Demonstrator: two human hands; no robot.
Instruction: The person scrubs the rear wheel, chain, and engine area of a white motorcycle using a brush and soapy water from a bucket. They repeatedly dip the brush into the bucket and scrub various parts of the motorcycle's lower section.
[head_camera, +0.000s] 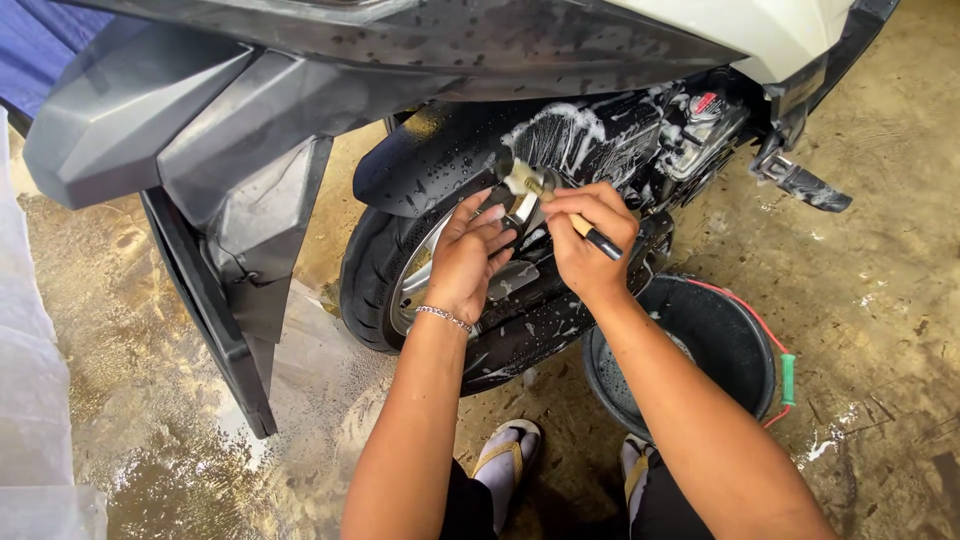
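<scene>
1. We see the right hand (590, 245) with its fingers curled tight around a small brush (560, 205), whose dark handle end sticks out past the knuckles and whose soapy bristles press against the foamy engine side of a scooter.
2. The left hand (468, 258) lies with its fingers together and mostly straight, flat against the metal parts beside the rear wheel (385, 270), touching them just left of the brush; it grips nothing that we can make out.
3. A thin bracelet (443, 318) circles the left wrist.
4. Above the two hands, white foam (570, 130) covers the dark casing, and a black mudguard (430, 155), spotted with water drops, curves over the tyre.
5. Just beside the right forearm a black bucket (745, 360) stands on the ground, with a red wire handle and a green grip.
6. Below the arms we see two feet in sandals (505, 455) on the wet concrete floor (880, 280).
7. Left of the wheel, the grey body panels (200, 130) of the scooter hang over the floor, and a footpeg (800, 182) juts out at the right.
</scene>
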